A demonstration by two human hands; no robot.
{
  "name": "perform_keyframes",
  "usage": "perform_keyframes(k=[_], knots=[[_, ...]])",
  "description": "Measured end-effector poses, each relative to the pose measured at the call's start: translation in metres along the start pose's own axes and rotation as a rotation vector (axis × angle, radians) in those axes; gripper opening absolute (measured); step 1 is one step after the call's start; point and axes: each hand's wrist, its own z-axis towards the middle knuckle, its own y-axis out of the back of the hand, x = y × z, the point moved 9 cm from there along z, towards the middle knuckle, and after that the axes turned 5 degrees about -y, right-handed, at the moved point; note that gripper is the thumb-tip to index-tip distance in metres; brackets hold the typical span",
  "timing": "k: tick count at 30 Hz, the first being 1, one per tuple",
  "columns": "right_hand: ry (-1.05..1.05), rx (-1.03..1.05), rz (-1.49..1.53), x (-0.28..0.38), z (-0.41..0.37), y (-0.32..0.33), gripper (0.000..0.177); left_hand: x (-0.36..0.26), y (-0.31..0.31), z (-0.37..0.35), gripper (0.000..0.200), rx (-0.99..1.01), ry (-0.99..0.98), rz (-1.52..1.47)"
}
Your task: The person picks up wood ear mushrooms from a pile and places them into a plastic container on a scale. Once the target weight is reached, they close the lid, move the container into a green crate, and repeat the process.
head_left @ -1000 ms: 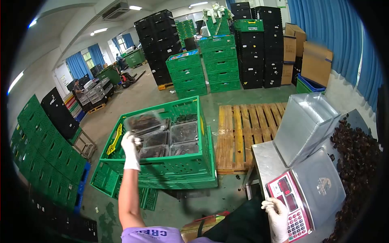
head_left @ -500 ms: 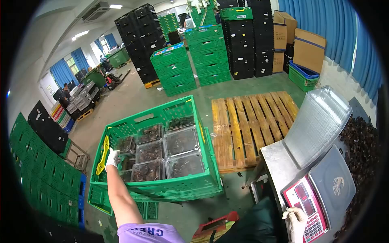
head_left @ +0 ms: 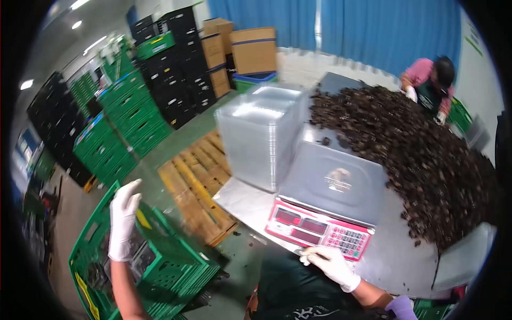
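Observation:
My left hand (head_left: 124,216), in a white glove, is raised over the green crate (head_left: 176,266). Its fingers are apart and hold nothing. Clear boxes inside the crate are mostly hidden by the arm and the crate wall. My right hand (head_left: 329,266), also gloved, is at the front edge of the red-and-white weighing scale (head_left: 333,184). Its thumb and fingers pinch together; whether a small pale thing is between them I cannot make out. Behind the scale stands a tall stack of clear plastic boxes (head_left: 250,138).
A large heap of small dark brown pieces (head_left: 405,144) covers the metal table's right side. Across it a person in pink sleeves (head_left: 432,85) works. A wooden pallet (head_left: 197,181) lies on the floor. Stacked green crates (head_left: 128,112) and cardboard boxes (head_left: 254,50) stand behind.
The view has swung right towards the scale and heap. My left hand has let go of the crate's yellow handle and lifted. The right hand stays by the scale's front, fingers pinched.

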Motion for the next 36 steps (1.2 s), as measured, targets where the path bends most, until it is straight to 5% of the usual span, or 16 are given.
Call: perform_keyframes(k=[4, 6, 7, 8, 9, 10, 12, 15, 17, 21, 23, 26, 27, 29, 32, 36], knots=[[0.132, -0.109, -0.116, 0.004, -0.030, 0.020, 0.023, -0.175, -0.116, 0.079, 0.042, -0.061, -0.842, 0.253], [0.329, -0.222, -0.352, 0.022, -0.052, 0.038, 0.021, -0.219, -0.150, 0.117, 0.041, 0.200, -0.167, -0.625], [0.279, -0.297, -0.351, 0.019, -0.070, 0.051, 0.021, -0.206, -0.178, 0.146, 0.040, 0.209, -0.523, -0.347], [0.214, -0.339, -0.319, 0.013, -0.084, 0.063, 0.019, -0.231, -0.198, 0.148, 0.040, 0.460, -0.279, -0.571], [0.168, -0.367, -0.277, 0.007, -0.097, 0.073, 0.018, -0.254, -0.196, 0.147, 0.038, 0.430, -0.379, -0.435], [0.154, -0.419, -0.261, -0.004, -0.111, 0.082, 0.018, -0.177, -0.224, 0.196, 0.028, 0.530, -0.380, -0.247], [0.020, -0.591, -0.075, -0.053, -0.147, 0.108, 0.017, -0.191, -0.215, 0.201, 0.018, 0.461, -0.784, 0.135], [-0.051, -0.761, 0.191, -0.093, -0.173, 0.124, 0.017, -0.150, -0.207, 0.232, 0.036, 0.471, -0.450, -0.113], [-0.056, -0.822, 0.232, -0.100, -0.182, 0.130, 0.017, -0.164, -0.185, 0.238, 0.046, 0.320, -0.603, -0.086], [0.031, -1.004, -0.463, -0.085, -0.197, 0.162, 0.017, -0.140, -0.152, 0.267, 0.013, 0.169, -0.476, -0.366], [0.082, -1.136, -0.730, -0.078, -0.214, 0.188, 0.020, -0.205, -0.128, 0.212, 0.011, -0.082, -0.458, -0.411], [-0.026, -1.370, -0.812, -0.082, -0.236, 0.247, 0.029, -0.301, -0.165, 0.103, 0.010, 0.157, -0.724, -0.206], [-0.259, -1.370, -0.858, -0.090, -0.239, 0.267, 0.048, -0.315, -0.190, 0.071, 0.011, 0.205, -0.506, -0.648], [-0.307, -1.404, -0.883, -0.086, -0.235, 0.294, 0.058, -0.365, -0.222, 0.006, 0.023, 0.159, -0.996, -0.034], [-0.445, -1.320, -0.922, -0.102, -0.212, 0.322, 0.077, -0.363, -0.273, -0.029, 0.034, 0.163, -1.018, 0.120], [-0.326, -1.109, -0.936, -0.115, -0.170, 0.295, 0.069, -0.327, -0.307, -0.042, 0.033, 0.327, -0.908, 0.158]])
